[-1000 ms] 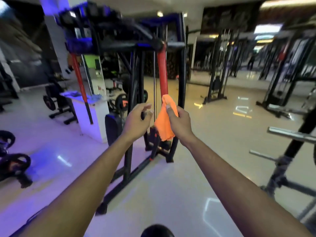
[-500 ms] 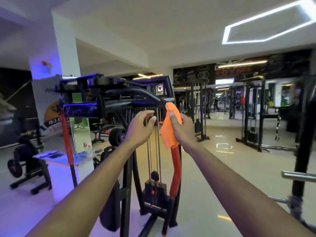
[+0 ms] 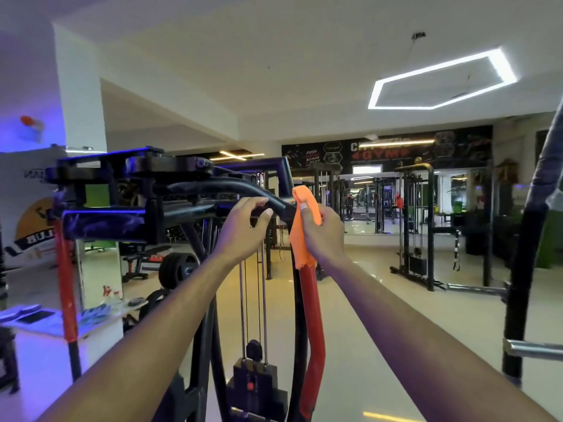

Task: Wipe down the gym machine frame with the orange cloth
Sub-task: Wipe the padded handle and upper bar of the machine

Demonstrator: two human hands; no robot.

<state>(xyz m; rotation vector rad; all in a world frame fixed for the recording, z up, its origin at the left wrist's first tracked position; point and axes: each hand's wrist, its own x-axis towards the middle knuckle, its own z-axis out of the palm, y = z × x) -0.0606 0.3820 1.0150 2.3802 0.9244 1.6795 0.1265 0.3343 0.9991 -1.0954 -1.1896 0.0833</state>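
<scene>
The gym machine frame (image 3: 137, 220) is black with a red upright post (image 3: 310, 315) and stands straight ahead. My right hand (image 3: 323, 236) presses the orange cloth (image 3: 301, 233) around the top of the red post, just under the black curved bar (image 3: 237, 190). The cloth hangs down past my palm. My left hand (image 3: 240, 229) curls around that curved bar, thumb and fingers touching it, a little left of the cloth. The weight stack (image 3: 254, 388) and its cables sit below between my forearms.
A white counter (image 3: 45, 327) with small items stands at the left. A dark rack post with a steel bar (image 3: 533, 348) rises at the right edge. More cable machines (image 3: 417, 226) stand across the shiny floor behind.
My right hand has slid the cloth up the red post from its lower part to the top. My left hand rose with it and now rests on the curved bar. The view has tilted upward.
</scene>
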